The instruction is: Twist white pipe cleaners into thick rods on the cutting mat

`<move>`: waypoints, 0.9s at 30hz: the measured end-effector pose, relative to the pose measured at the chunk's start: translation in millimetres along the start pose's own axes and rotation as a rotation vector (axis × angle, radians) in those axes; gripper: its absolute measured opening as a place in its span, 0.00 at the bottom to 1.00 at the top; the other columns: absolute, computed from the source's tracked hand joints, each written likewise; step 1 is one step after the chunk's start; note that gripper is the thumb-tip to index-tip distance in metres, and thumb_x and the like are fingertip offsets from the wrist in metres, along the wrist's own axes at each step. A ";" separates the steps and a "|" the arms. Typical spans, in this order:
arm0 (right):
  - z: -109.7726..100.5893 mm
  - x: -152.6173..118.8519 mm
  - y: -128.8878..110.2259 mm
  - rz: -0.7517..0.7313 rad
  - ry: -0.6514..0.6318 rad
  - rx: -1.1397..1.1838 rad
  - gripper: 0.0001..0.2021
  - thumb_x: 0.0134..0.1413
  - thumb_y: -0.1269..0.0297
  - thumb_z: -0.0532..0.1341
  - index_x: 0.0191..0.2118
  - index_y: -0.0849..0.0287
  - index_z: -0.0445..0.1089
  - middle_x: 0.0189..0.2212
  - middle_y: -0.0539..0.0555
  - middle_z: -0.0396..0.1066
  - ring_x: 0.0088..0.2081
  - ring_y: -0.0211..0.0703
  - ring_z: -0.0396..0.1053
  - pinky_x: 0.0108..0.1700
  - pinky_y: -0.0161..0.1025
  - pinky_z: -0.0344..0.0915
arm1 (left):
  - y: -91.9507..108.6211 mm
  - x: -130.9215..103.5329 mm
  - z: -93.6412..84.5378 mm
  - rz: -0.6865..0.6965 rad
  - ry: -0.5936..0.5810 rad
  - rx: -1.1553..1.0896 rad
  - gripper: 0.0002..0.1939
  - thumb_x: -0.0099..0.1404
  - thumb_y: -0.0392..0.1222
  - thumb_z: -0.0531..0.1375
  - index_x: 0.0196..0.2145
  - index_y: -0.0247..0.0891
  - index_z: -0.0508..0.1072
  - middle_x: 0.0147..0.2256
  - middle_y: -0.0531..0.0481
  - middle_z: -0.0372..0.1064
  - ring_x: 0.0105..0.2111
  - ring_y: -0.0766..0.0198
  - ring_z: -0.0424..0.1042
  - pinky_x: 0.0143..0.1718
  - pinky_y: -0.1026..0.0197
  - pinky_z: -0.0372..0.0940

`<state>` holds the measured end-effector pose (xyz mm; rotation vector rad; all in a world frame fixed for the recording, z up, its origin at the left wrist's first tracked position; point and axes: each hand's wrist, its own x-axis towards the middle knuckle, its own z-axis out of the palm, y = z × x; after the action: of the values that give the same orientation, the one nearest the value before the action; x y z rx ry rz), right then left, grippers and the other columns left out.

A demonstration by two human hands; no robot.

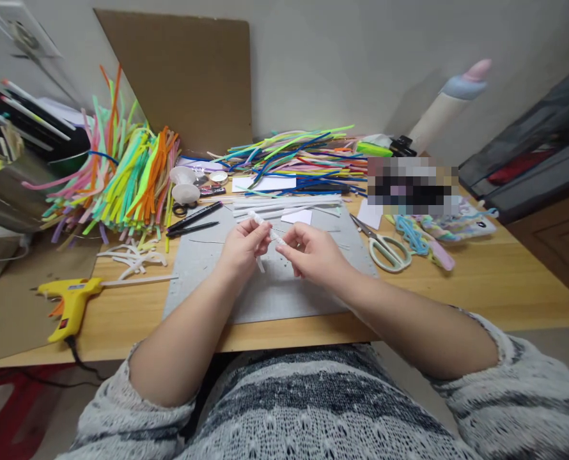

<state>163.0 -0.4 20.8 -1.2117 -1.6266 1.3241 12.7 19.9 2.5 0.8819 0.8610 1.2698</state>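
A white pipe cleaner (pixel 277 237), apparently coiled or twisted, spans the short gap between my hands above the grey cutting mat (pixel 275 300). My left hand (pixel 243 246) pinches it between thumb and fingers; one bit sticks up past the fingertips and a white tail hangs below. My right hand (pixel 316 254) pinches the other end with thumb and forefinger. Beyond the fingers, straight white pipe cleaners (pixel 289 203) lie across the mat's far edge, near a small white paper piece (pixel 298 217). A thin wire (pixel 205 241) lies left of my left hand.
A yellow glue gun (pixel 73 300) lies at left, below short white scraps (pixel 135 257). Scissors (pixel 390 252) rest right of the mat. Bundles of colourful pipe cleaners (pixel 140 179) stand at back left, and more (pixel 308 156) lie behind. Black pens (pixel 193 220) touch the mat's left side.
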 end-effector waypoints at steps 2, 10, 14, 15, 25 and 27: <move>0.3 -1.6 -0.1 -0.085 0.067 -0.098 0.09 0.51 0.60 0.60 0.28 0.59 0.61 0.15 0.43 0.61 0.13 0.29 0.60 0.15 0.27 0.55 | -1.1 1.0 -0.5 0.010 -0.004 0.001 0.18 0.46 0.48 0.69 0.25 0.32 0.70 0.18 0.55 0.62 0.16 0.77 0.55 0.16 0.71 0.46; -9.2 6.8 -3.6 0.189 -0.274 0.564 0.10 0.46 0.61 0.62 0.29 0.61 0.61 0.14 0.42 0.62 0.10 0.29 0.57 0.11 0.26 0.51 | 2.8 -0.5 0.1 0.052 -0.064 -0.037 0.16 0.45 0.46 0.70 0.28 0.33 0.74 0.21 0.53 0.67 0.17 0.77 0.56 0.18 0.70 0.48; -15.5 10.7 -0.5 0.419 -0.476 0.816 0.05 0.54 0.66 0.57 0.31 0.61 0.62 0.15 0.41 0.57 0.11 0.25 0.52 0.13 0.23 0.49 | 3.3 -2.0 0.7 0.037 -0.082 -0.024 0.17 0.46 0.47 0.70 0.31 0.34 0.76 0.21 0.53 0.66 0.17 0.77 0.56 0.19 0.70 0.49; -16.2 11.1 0.7 0.473 -0.494 0.861 0.04 0.56 0.67 0.55 0.32 0.61 0.62 0.15 0.41 0.56 0.11 0.24 0.51 0.13 0.22 0.49 | 2.8 -2.1 0.3 0.040 -0.087 -0.016 0.18 0.46 0.47 0.70 0.32 0.34 0.76 0.21 0.53 0.66 0.17 0.77 0.56 0.19 0.70 0.49; -9.8 11.5 13.9 0.419 -0.591 0.801 0.06 0.55 0.62 0.55 0.34 0.60 0.60 0.18 0.42 0.58 0.13 0.27 0.55 0.14 0.25 0.51 | -2.0 0.3 -5.7 0.086 -0.110 0.121 0.15 0.52 0.48 0.66 0.26 0.34 0.68 0.18 0.55 0.63 0.16 0.75 0.58 0.19 0.70 0.51; -4.6 8.5 10.6 0.280 -0.413 0.573 0.11 0.52 0.57 0.58 0.35 0.58 0.59 0.22 0.44 0.62 0.15 0.30 0.60 0.13 0.27 0.50 | -1.3 -0.2 -3.9 0.106 -0.061 0.124 0.16 0.51 0.47 0.67 0.24 0.34 0.65 0.16 0.57 0.61 0.16 0.76 0.56 0.18 0.70 0.50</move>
<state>167.1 9.5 11.2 -0.8639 -1.2113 2.1480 9.7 19.9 -0.3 1.0716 0.8610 1.2842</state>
